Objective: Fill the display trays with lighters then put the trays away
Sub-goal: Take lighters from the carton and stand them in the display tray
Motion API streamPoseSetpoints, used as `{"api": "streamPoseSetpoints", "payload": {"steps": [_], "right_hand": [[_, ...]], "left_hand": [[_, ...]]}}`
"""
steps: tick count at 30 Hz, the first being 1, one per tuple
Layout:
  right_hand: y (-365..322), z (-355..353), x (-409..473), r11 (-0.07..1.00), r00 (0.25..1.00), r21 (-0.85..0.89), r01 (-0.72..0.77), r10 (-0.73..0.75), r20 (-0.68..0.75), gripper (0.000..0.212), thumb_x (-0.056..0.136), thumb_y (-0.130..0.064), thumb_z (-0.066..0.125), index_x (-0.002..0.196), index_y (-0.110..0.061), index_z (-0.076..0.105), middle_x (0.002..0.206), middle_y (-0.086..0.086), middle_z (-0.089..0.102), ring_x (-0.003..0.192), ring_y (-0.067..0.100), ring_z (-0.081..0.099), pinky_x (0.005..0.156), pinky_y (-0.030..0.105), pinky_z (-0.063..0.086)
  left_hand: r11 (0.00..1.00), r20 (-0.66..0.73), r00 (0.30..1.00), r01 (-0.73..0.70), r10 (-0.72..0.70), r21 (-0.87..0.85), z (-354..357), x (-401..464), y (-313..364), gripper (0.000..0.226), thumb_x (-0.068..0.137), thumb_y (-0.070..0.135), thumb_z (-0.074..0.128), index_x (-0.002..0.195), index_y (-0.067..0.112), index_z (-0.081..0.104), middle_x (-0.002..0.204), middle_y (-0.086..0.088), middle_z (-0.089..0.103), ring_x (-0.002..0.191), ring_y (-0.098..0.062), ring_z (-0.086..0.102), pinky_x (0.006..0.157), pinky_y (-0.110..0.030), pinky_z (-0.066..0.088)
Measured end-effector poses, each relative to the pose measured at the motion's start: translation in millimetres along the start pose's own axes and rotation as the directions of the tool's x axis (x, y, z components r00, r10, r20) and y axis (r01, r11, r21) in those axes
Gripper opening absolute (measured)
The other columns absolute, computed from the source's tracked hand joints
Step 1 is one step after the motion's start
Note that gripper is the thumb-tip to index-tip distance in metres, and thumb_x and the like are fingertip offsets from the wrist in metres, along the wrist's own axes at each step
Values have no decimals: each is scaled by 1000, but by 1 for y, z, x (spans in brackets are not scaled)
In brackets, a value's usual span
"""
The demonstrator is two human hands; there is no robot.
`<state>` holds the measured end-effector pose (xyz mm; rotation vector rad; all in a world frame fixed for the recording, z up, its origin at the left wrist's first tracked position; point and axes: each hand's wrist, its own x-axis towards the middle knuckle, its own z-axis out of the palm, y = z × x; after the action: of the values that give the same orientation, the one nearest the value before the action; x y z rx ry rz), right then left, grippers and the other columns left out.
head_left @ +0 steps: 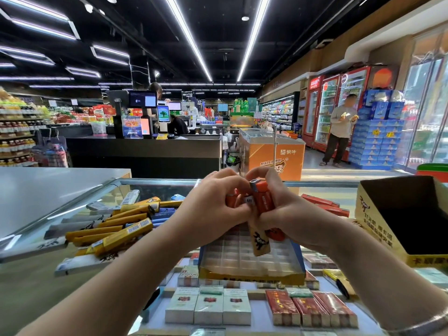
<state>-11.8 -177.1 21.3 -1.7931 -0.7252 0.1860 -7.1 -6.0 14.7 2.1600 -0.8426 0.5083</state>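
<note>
Now, hands: your left hand and right hand meet at the frame's centre, fingers of both curled round a bunch of orange lighters.
Wrapper: a yellow sleeve hangs below the bunch, so you seem to be unpacking them.
Tray: the display tray lies on the glass surface just below your hands; its visible cells look empty.
Stock: yellow lighter packs are heaped at centre left.
Box: an open yellow carton stands at right.
Progress: early, by my judgement; filling has barely begun, and putting trays away is all left.
</note>
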Motion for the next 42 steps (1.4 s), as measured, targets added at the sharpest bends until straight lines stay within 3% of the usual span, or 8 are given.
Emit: {"api": "streamPoseSetpoints", "payload": {"steps": [5,10,13,15,19,27,37,42], "right_hand": [[0,5,0,1000,999,-6,9,-9,-31,62,77,22,49,110,-29,34,90,17,50,62,8,60,56,25,51],[1,3,3,1000,993,2,13,-13,-116,56,76,22,50,106,-24,40,102,23,51,84,29,61,75,45,55],[5,0,6,995,972,71,70,-53,-228,50,74,27,43,100,-15,45,86,15,60,75,22,64,69,32,56],[7,-5,7,990,937,78,116,-83,-340,48,72,29,39,97,-11,47,85,13,67,83,23,67,74,26,56],[10,-12,7,993,891,44,111,-80,-447,46,72,28,38,96,-10,48,93,17,67,95,28,64,83,33,51],[11,-9,10,998,903,-25,65,-70,-424,47,71,28,38,93,-13,47,86,15,66,82,25,65,86,43,50],[9,-7,8,997,920,-13,82,-80,-385,42,73,29,38,89,-10,45,75,11,58,71,21,58,68,29,51],[6,-7,6,996,940,-91,15,-45,-338,35,73,24,45,79,-10,48,75,11,48,67,18,48,59,26,43]], "left_hand": [[1000,2,1000,-1,1,28,-1,1,1,21,76,31,72,91,33,58,93,16,54,76,-4,56,69,-25,53],[1000,11,1000,-19,19,9,-6,0,2,24,76,25,73,94,35,62,84,21,57,76,7,56,66,-13,50],[999,-37,999,-12,11,-51,-15,3,0,27,78,11,71,96,30,65,82,17,63,71,6,57,63,-12,47],[995,-104,994,6,-16,-96,-25,6,-4,32,77,5,70,90,34,65,79,16,64,67,3,59,62,-15,49],[999,-59,998,20,-18,26,-39,6,-11,32,77,6,71,88,36,65,85,12,64,75,-3,59,71,-21,52],[979,45,999,-8,-1,203,-39,4,-16,22,76,11,72,94,23,70,90,13,59,76,-9,61,73,-31,55],[888,70,996,-77,51,453,-32,3,-18,22,80,24,69,101,26,68,93,21,45,85,-3,46,78,-25,46],[890,49,999,-40,20,453,-29,2,-18,28,79,47,60,102,32,65,97,21,46,94,-1,44,82,-29,47]]}}
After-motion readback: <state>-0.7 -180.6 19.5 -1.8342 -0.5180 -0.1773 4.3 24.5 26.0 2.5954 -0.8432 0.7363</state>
